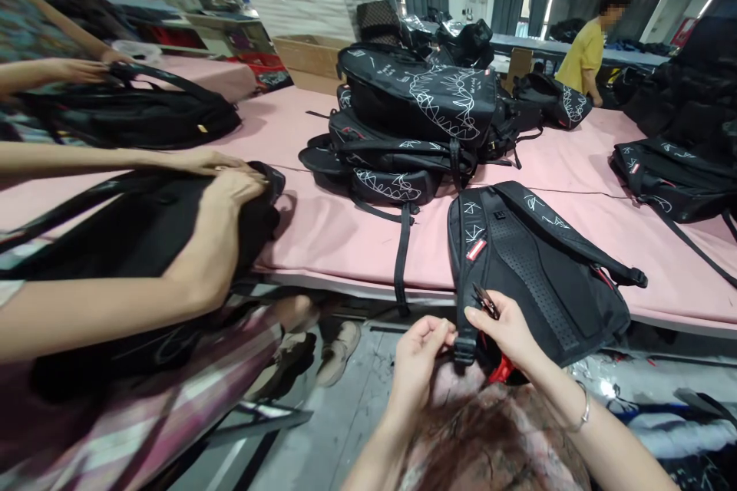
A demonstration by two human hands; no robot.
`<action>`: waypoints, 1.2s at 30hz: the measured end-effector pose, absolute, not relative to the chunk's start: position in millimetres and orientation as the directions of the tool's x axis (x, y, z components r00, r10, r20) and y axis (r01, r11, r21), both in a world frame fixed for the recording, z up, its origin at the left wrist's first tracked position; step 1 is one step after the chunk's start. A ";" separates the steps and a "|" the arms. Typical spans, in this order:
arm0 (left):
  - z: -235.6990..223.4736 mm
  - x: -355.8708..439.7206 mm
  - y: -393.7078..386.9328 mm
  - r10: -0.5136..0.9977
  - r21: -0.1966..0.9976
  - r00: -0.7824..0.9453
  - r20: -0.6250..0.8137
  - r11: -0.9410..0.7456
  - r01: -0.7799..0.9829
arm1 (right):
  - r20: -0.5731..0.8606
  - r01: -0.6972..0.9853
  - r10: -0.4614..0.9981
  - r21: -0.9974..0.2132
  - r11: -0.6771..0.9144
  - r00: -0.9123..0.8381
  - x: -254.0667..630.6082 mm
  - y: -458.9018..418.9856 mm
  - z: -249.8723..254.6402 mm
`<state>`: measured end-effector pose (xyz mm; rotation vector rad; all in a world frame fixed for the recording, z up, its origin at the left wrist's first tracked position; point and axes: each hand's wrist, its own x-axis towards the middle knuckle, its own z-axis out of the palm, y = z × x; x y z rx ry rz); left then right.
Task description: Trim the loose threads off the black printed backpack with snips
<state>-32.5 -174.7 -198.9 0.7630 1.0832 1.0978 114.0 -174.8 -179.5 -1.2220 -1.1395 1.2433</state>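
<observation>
A black backpack (535,268) with white scribble print lies back-up at the near edge of the pink table (322,238), its lower end hanging over my lap. My left hand (418,357) pinches the black strap buckle (464,345) at the end of one shoulder strap. My right hand (507,330) is closed round small snips (484,301) with red handles, the blades close to the strap just above the buckle.
A pile of matching black backpacks (414,123) sits mid-table, with more at the right (673,169). To my left another person's arms (190,245) handle a black bag (143,230). A person in a yellow shirt (587,54) stands at the far side.
</observation>
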 end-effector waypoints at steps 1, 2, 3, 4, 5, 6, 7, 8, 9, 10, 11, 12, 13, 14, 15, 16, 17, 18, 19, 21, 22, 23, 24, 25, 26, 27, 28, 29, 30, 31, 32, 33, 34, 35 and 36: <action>-199.7 -38.4 -171.2 0.958 0.908 0.002 -0.285 0.271 -0.320 | -0.034 -0.040 0.999 -0.999 -0.033 0.031 114.4 -174.4 -179.0; -199.9 -44.7 -168.1 0.962 0.918 -0.086 -0.260 0.219 -0.329 | -0.026 -0.036 0.999 -0.999 -0.025 0.035 115.1 -173.9 -178.7; -199.4 -50.8 -165.8 0.959 0.929 -0.172 -0.225 0.158 -0.334 | -0.023 -0.030 0.999 -0.999 -0.022 0.033 115.9 -173.4 -178.6; -198.3 -55.9 -164.4 0.953 0.940 -0.237 -0.187 0.104 -0.324 | -0.024 -0.017 0.999 -1.000 -0.023 0.030 116.2 -172.7 -178.6; -196.5 -59.4 -164.4 0.952 0.952 -0.269 -0.149 0.064 -0.300 | -0.027 0.002 0.999 -1.000 -0.027 0.025 116.0 -172.1 -178.5; -194.2 -60.7 -165.7 0.958 0.962 -0.264 -0.114 0.041 -0.269 | -0.027 0.030 0.999 -0.999 -0.028 0.025 114.8 -171.3 -178.3; -191.7 -59.5 -168.3 0.970 0.971 -0.225 -0.089 0.034 -0.238 | -0.021 0.064 0.999 -0.998 -0.023 0.030 112.8 -170.5 -177.8; -189.3 -55.8 -172.2 0.985 0.977 -0.158 -0.074 0.040 -0.210 | -0.006 0.101 0.999 -0.995 -0.010 0.039 110.0 -169.6 -176.8; -187.5 -50.2 -176.9 0.995 0.981 -0.077 -0.064 0.048 -0.187 | 0.015 0.142 0.999 -0.990 0.008 0.047 106.8 -168.7 -175.5; -186.6 -43.3 -182.0 0.998 0.986 0.006 -0.057 0.057 -0.157 | 0.040 0.193 0.998 -0.981 0.028 0.058 103.4 -167.8 -173.8; -186.8 -36.2 -186.9 0.996 0.993 0.069 -0.048 0.055 -0.108 | 0.065 0.258 0.995 -0.965 0.045 0.071 100.4 -166.9 -171.8; -187.9 -29.7 -191.2 0.994 0.999 0.099 -0.035 0.039 -0.037 | 0.087 0.334 0.993 -0.941 0.055 0.084 97.9 -166.2 -169.6; -189.8 -24.7 -194.5 0.995 0.999 0.095 -0.013 0.009 0.049 | 0.106 0.415 0.990 -0.908 0.058 0.093 96.2 -165.6 -167.5; -192.1 -21.5 -196.5 0.997 0.989 0.069 0.020 -0.030 0.144 | 0.121 0.495 0.987 -0.867 0.055 0.102 95.3 -165.2 -165.5; -194.2 -20.2 -197.2 0.997 0.969 0.038 0.062 -0.070 0.238 | 0.134 0.562 0.985 -0.826 0.051 0.109 95.0 -165.1 -163.6; -195.6 -20.5 -196.7 0.994 0.941 0.017 0.108 -0.107 0.321 | 0.148 0.611 0.983 -0.790 0.050 0.110 95.1 -165.1 -161.9; -195.9 -22.0 -195.2 0.989 0.912 0.015 0.149 -0.143 0.385 | 0.160 0.646 0.981 -0.761 0.055 0.106 95.4 -165.2 -160.3; -194.9 -24.0 -193.1 0.984 0.884 0.038 0.175 -0.174 0.435 | 0.172 0.669 0.980 -0.740 0.061 0.102 95.5 -165.4 -158.8; -192.7 -26.0 -190.5 0.980 0.860 0.080 0.179 -0.196 0.470 | 0.181 0.683 0.979 -0.727 0.069 0.094 95.4 -165.4 -157.4; -185.4 -28.9 -185.2 0.977 0.839 0.165 0.138 -0.204 0.504 | 0.177 0.684 0.982 -0.725 0.084 0.067 94.7 -164.7 -154.2; -181.2 -29.5 -182.6 0.976 0.837 0.188 0.108 -0.192 0.513 | 0.164 0.673 0.985 -0.735 0.086 0.053 94.4 -163.7 -152.4; -177.3 -29.8 -180.3 0.977 0.835 0.198 0.080 -0.174 0.522 | 0.145 0.654 0.989 -0.752 0.084 0.040 94.5 -162.4 -150.6; -174.1 -30.0 -178.2 0.979 0.834 0.194 0.059 -0.155 0.529 | 0.124 0.630 0.992 -0.772 0.081 0.024 95.4 -160.8 -148.9; -172.0 -30.2 -176.3 0.983 0.837 0.178 0.046 -0.135 0.530 | 0.103 0.603 0.995 -0.794 0.081 0.002 97.3 -159.1 -147.6; -171.3 -30.6 -174.6 0.986 0.849 0.166 0.031 -0.113 0.516 | 0.087 0.572 0.996 -0.816 0.087 -0.027 100.2 -157.6 -147.0; -171.9 -31.4 -173.1 0.986 0.871 0.165 0.007 -0.087 0.484 | 0.076 0.534 0.995 -0.840 0.096 -0.060 104.1 -156.5 -147.3; -173.8 -32.3 -171.8 0.984 0.902 0.174 -0.028 -0.050 0.429 | 0.070 0.494 0.994 -0.863 0.102 -0.084 108.6 -156.0 -148.8; -176.8 -33.5 -170.6 0.979 0.936 0.189 -0.071 0.000 0.351 | 0.068 0.460 0.994 -0.882 0.101 -0.088 113.4 -156.4 -151.6; -180.4 -34.6 -169.6 0.972 0.965 0.207 -0.114 0.058 0.257 | 0.066 0.437 0.995 -0.895 0.091 -0.072 117.9 -157.7 -155.7; -184.3 -35.5 -168.8 0.963 0.981 0.226 -0.148 0.115 0.154 | 0.062 0.426 0.997 -0.902 0.074 -0.041 121.6 -160.1 -161.0; -187.9 -36.1 -168.1 0.956 0.985 0.236 -0.174 0.167 0.050 | 0.061 0.425 0.998 -0.903 0.058 -0.006 124.1 -163.4 -167.5; -190.8 -36.4 -167.6 0.952 0.975 0.234 -0.197 0.214 -0.052 | 0.061 0.428 0.998 -0.903 0.048 0.017 125.1 -167.8 -175.0; -192.7 -36.1 -167.1 0.947 0.954 0.228 -0.225 0.262 -0.146 | 0.062 0.425 0.998 -0.904 0.046 0.025 124.4 -173.0 -183.2; -193.4 -35.5 -166.7 0.941 0.922 0.219 -0.260 0.309 -0.233 | 0.067 0.412 0.997 -0.910 0.049 0.029 122.1 -178.9 -192.1; -193.1 -34.6 -166.3 0.931 0.881 0.209 -0.301 0.355 -0.313 | 0.076 0.390 0.996 -0.919 0.055 0.039 118.3 -185.5 -201.4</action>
